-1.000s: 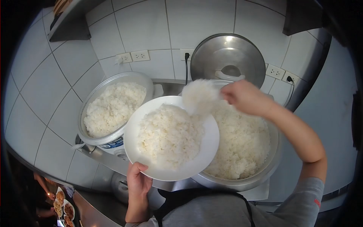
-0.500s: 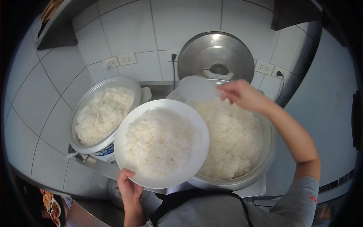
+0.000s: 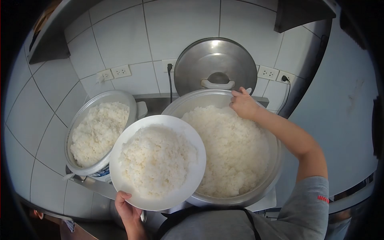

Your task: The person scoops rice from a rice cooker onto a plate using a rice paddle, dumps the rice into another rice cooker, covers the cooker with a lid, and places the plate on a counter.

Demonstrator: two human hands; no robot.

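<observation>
My left hand (image 3: 127, 208) grips the lower left rim of a round white plate (image 3: 196, 172), its thumb on top and the other fingers underneath. A mound of cooked rice (image 3: 156, 160) covers most of the plate. The plate overlaps the left edge of a large open pot of rice (image 3: 232, 152). My right hand (image 3: 243, 105) is at the pot's back rim, its fingers closed together. A small pale tip (image 3: 249, 91) shows beside the fingers; what they hold is mostly hidden, and no paddle blade is visible.
A second open cooker (image 3: 71, 134) of rice stands left of the plate. A round metal lid (image 3: 216, 60) leans on the tiled wall behind the large pot. Wall outlets (image 3: 121, 71) with plugged cords line the back. A metal shelf (image 3: 52, 46) juts out at upper left.
My right hand has moved from above the rice to the pot's back rim, and the pale paddle blade has gone from sight. The view has shifted; my left hand still holds the plate.
</observation>
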